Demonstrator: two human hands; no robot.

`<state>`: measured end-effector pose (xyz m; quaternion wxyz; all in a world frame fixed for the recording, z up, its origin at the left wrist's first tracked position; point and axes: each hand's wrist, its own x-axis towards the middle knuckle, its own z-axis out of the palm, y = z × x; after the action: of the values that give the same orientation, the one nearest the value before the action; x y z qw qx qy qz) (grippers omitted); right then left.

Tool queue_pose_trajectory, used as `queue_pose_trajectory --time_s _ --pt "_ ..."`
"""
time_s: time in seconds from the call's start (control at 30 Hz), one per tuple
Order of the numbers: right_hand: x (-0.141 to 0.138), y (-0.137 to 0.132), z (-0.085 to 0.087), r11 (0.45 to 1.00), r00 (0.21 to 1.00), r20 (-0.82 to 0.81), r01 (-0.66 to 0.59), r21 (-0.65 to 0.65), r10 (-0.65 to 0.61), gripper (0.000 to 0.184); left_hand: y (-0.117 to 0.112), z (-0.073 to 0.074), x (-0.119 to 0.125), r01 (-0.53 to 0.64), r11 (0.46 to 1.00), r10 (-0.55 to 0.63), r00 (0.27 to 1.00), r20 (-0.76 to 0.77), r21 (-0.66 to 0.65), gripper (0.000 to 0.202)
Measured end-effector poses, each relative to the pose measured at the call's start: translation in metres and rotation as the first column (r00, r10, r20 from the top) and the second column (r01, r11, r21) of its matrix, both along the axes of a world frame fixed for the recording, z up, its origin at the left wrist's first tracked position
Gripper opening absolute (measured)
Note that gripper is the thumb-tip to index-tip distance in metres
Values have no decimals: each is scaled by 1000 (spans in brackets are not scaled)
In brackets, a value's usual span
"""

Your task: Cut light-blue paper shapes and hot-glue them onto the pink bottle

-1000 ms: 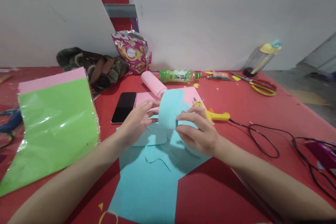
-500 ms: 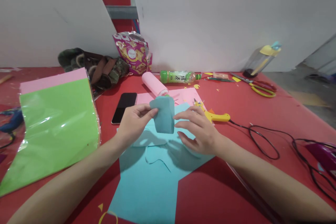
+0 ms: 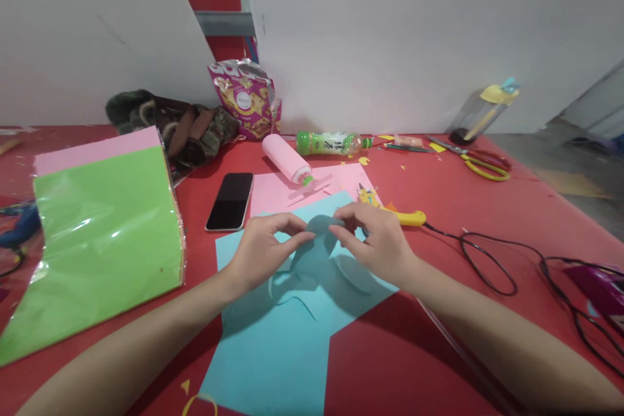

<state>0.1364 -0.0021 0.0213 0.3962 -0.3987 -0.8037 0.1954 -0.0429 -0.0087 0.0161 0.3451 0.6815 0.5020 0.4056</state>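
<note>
The left hand [image 3: 263, 250] and right hand [image 3: 379, 245] pinch the small blue cutout [image 3: 316, 250] between them, mid-frame, above the blue sheet [image 3: 273, 351].

Left hand [image 3: 260, 250]: palm down, fingers curled, thumb and forefinger tips pinched together; right hand [image 3: 377, 244]: palm down, knuckles raised, thumb and fingertips pinched likewise, just beside the left; left forearm [image 3: 146, 338]: bare, entering from lower left; right forearm [image 3: 487, 331]: bare, entering from lower right; both angled inward.
</note>
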Motion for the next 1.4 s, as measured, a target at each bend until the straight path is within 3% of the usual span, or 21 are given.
queue_pose_trajectory --time_s 0.17,0.27,0.37,0.47,0.57,0.7,0.83,1.0,1.17,1.3,1.33,1.4 --pt "-2 0 -6 990 996 75 -31 -134 41 4 3 -3 1 30 997 -32 999 -29 -71 10" --pt "2 3 -4 991 957 284 -14 -130 51 16 5 -5 0 35 995 -39 998 -44 -98 10" --pt "12 9 3 993 806 592 54 -102 17 25 8 -6 -1 39 991 -46 998 -53 -130 11" --pt "28 14 11 975 546 833 218 -36 -92 19 9 -8 -1 36 983 -43 999 -33 -177 12" --pt "47 15 10 947 459 875 321 -1 -154 18 10 -8 -1 28 978 -36 999 -33 -209 13" --pt "68 13 -11 889 386 889 455 50 -247 22 11 -8 -1 30 965 -50 996 -71 -262 16" --pt "79 13 -33 869 405 873 493 42 -272 35 11 -10 -1 34 948 -49 998 -41 -316 20" --pt "85 20 -39 860 464 835 510 21 -295 46 10 -13 0 49 945 -45 999 22 -323 24" --pt "88 22 -41 882 538 797 471 -14 -275 34 9 -15 0 40 955 -21 997 68 -294 30" --pt "88 22 -45 866 574 741 501 19 -348 34 9 -15 0 39 964 -38 999 10 -261 26" --pt "88 21 -45 860 590 717 511 24 -371 35 9 -15 1 41 964 -42 999 1 -264 25" --pt "87 21 -45 866 705 591 500 -24 -391 35 9 -14 1 45 961 -49 999 -7 -273 23"
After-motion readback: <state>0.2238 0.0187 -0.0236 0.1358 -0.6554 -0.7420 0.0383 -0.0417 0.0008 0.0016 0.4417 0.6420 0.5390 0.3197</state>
